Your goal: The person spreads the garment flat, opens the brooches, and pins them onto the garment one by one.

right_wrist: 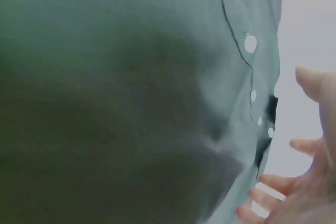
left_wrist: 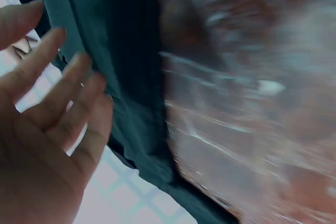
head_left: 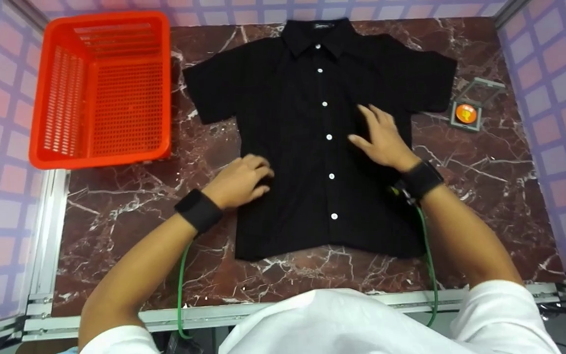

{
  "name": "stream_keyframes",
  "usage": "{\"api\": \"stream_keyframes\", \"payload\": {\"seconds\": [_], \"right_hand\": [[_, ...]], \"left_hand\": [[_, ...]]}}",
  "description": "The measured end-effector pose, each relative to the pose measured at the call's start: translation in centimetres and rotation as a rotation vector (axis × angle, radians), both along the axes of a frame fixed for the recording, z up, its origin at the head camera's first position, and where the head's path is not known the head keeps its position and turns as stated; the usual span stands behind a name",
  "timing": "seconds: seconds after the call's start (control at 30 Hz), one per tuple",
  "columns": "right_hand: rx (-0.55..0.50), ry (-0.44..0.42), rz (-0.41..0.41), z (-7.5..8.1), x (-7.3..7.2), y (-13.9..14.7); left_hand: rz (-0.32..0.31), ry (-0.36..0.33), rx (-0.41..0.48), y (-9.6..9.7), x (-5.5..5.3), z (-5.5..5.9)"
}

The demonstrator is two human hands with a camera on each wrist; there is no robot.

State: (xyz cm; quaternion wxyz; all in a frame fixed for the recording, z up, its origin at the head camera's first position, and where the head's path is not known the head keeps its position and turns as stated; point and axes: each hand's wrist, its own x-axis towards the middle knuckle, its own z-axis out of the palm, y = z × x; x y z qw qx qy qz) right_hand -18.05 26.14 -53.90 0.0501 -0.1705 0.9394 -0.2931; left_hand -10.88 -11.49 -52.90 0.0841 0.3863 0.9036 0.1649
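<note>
A black short-sleeved shirt lies flat on the marble-patterned table, front up, its collar at the far side and white buttons down the middle. My left hand is over the shirt's left side edge, fingers loosely bent and holding nothing. In the left wrist view, the fingers of that hand are spread beside the dark cloth. My right hand is over the right half of the shirt, fingers extended toward the collar. The right wrist view shows this hand with nothing in its grasp; whether it touches the cloth I cannot tell.
A red plastic basket stands at the table's far left. To the right of the shirt sits a small clear-lidded case with an orange round item inside. Checkered panels border the table. Green cables run from both wrists.
</note>
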Motion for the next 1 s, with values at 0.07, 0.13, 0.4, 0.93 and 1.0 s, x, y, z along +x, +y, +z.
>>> {"api": "stream_keyframes", "payload": {"seconds": [0.07, 0.13, 0.4, 0.93, 1.0], "right_hand": [[-0.018, -0.039, -0.067, 0.1, 1.7, 1.4], [-0.035, -0.078, -0.130, 0.2, 3.5, 2.8], [-0.096, -0.197, -0.348, 0.2, 10.0, 7.2], [-0.238, -0.602, -0.260, -0.7, 14.6, 11.0], [-0.269, -0.587, -0.258, -0.8, 14.5, 11.1]], "left_hand": [[0.015, -0.011, -0.019, 1.4, -0.6, -0.1], [0.004, -0.034, -0.050, 3.2, -0.9, -0.1], [-0.071, -0.083, -0.184, 8.7, -1.1, -0.9], [0.453, -0.114, -0.146, -0.6, 0.0, -2.2], [0.461, -0.130, -0.162, -1.0, -0.1, -2.3]]}}
